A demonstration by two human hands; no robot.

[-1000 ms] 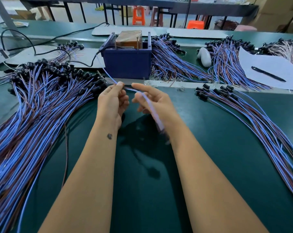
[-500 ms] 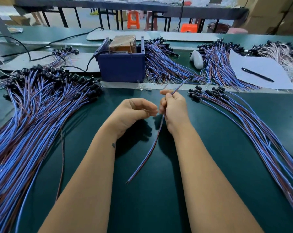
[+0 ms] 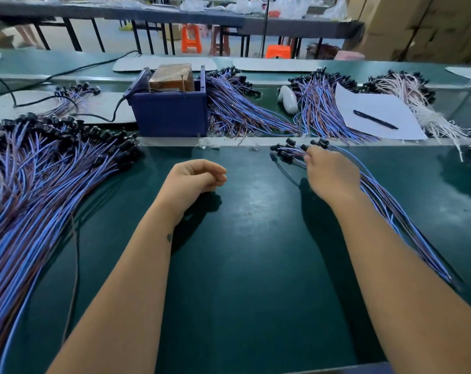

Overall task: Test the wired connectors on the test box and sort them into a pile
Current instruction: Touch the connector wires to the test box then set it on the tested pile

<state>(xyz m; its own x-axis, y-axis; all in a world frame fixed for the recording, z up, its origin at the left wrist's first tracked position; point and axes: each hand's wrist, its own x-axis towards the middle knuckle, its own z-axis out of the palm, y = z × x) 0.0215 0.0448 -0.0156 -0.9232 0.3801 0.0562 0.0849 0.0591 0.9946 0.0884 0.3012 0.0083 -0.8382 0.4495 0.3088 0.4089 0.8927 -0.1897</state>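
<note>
Connectors (image 3: 291, 151) head the small sorted pile at right, where the right hand (image 3: 333, 176) touches them, grip unclear. Light, limp wires likely tangle; pinch behind the plug. Left hand (image 3: 194, 179) hangs loosely curled, holding nothing, over the tabletop (image 3: 256, 265), test box (image 3: 169, 114) beyond.

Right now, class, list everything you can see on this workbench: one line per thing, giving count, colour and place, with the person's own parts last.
Test box: one, dark blue, far centre, a brown block inside.
Large wire pile: one, blue and brown wires with black connectors, left.
Small wire pile: one, same colours, right, under the right hand.
Further wire bundles: several, blue-brown, behind the metal strip; one whitish bundle far right.
Paper sheet: one, white, far right.
Pen: one, black, on the sheet.
Power cable: one, black, far left.
Stools: orange, background.
Left hand: loosely curled, holding nothing, centre.
Right hand: on the small pile's connector end; grip unclear.
</note>
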